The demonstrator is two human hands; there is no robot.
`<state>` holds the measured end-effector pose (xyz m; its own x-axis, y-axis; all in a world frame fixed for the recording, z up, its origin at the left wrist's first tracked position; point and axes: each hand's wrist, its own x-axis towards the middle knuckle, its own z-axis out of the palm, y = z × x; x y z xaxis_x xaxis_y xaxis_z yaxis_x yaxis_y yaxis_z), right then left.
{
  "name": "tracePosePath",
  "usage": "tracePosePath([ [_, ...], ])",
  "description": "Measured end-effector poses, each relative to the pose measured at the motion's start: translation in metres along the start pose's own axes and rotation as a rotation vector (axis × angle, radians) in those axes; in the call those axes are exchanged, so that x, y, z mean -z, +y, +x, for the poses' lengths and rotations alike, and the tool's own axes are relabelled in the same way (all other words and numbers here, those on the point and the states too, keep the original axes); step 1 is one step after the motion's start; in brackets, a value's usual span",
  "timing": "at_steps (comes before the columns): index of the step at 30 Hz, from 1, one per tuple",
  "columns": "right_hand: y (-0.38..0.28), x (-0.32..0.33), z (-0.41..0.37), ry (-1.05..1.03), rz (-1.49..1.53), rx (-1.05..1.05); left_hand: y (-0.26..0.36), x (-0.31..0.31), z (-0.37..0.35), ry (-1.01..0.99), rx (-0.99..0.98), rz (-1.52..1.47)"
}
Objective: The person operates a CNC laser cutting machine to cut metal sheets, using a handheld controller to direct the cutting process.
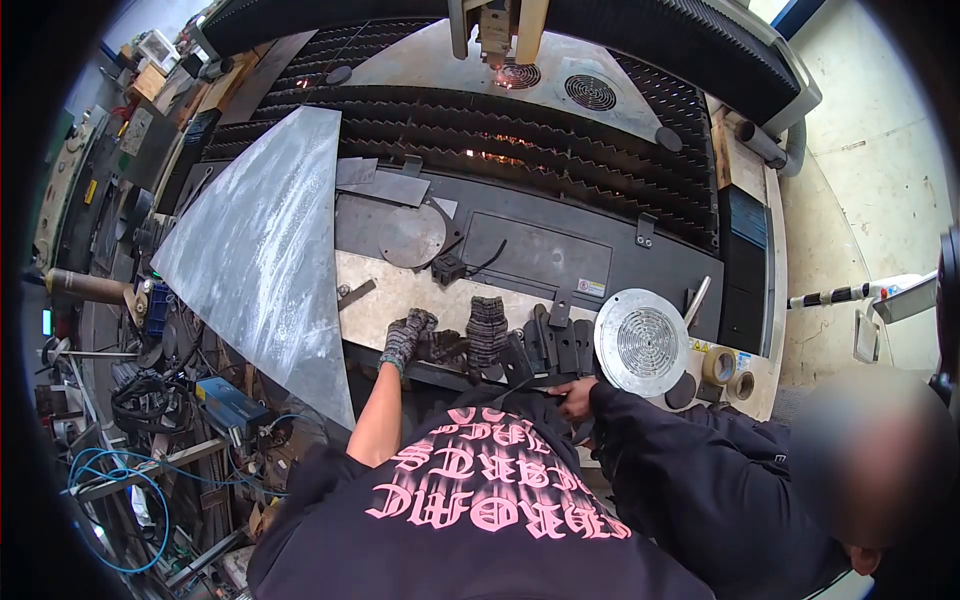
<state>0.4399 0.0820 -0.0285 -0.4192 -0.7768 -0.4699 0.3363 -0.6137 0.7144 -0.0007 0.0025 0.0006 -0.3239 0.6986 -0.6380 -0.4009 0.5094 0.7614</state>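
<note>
My left hand (408,335) wears a grey knitted glove and rests at the front edge of the pale ledge, palm down, with no object visible in it. Dark, crumpled fabric (443,347) lies close to its right. A striped knitted work glove (487,332) lies farther right on the ledge. My right hand is out of sight. A bare hand (575,397) in a black sleeve reaches in from the right and appears to belong to a co-worker; it is beside several dark handled tools (545,340).
A large metal sheet (265,250) leans at left. Behind, a cutting head (495,35) sparks over a plate (430,60) on slats. A round slotted disc (641,342) and tape rolls (718,366) lie right. A co-worker (730,490) stands close; cables (125,480) clutter lower left.
</note>
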Motion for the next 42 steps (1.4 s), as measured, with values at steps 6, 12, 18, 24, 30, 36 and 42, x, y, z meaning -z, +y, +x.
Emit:
tracePosePath([
  [6, -0.009, 0.010, 0.005, -0.100, 0.038, -0.114, -0.010, 0.006, 0.010, 0.010, -0.024, 0.051],
  [12, 0.004, -0.007, -0.005, -0.046, 0.240, -0.113, -0.005, 0.004, 0.004, -0.008, 0.024, -0.007],
  [18, -0.001, 0.002, -0.001, -0.048, 0.175, -0.098, 0.005, -0.002, -0.005, 0.009, 0.025, -0.001],
  [24, -0.007, 0.006, 0.004, 0.019, -0.064, -0.046, -0.011, 0.005, 0.010, 0.011, -0.005, -0.013],
  [30, -0.010, 0.012, 0.007, -0.014, -0.096, -0.071, -0.007, 0.004, 0.006, 0.008, 0.014, -0.024],
  [36, -0.004, 0.004, 0.005, 0.013, 0.011, -0.031, -0.014, 0.005, 0.012, -0.003, 0.003, -0.098],
  [42, -0.012, 0.013, 0.009, -0.019, -0.119, -0.059, -0.006, 0.004, 0.005, -0.031, 0.000, -0.068],
])
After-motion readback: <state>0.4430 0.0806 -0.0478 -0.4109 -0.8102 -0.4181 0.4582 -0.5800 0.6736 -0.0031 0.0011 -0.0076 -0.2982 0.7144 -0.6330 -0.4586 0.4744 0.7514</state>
